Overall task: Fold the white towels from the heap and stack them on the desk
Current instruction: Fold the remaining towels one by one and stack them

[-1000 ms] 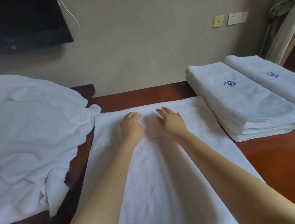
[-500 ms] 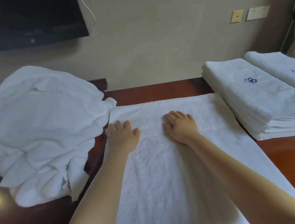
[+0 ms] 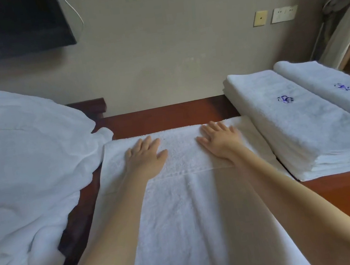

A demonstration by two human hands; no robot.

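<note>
Pressing flat with straight fingers, the left hand (image 3: 145, 156) and right hand (image 3: 221, 140) rest apart on the spread white terry towel's (image 3: 191, 208) far end, gripping nothing, on the reddish-brown wooden desk (image 3: 346, 193).

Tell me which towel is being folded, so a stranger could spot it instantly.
On the reddish-brown desk, look between the crumpled heap at the left and two folded stacks at the right. The towel lies there, laid out flat. Only it has the left hand and right hand resting on it.
</note>
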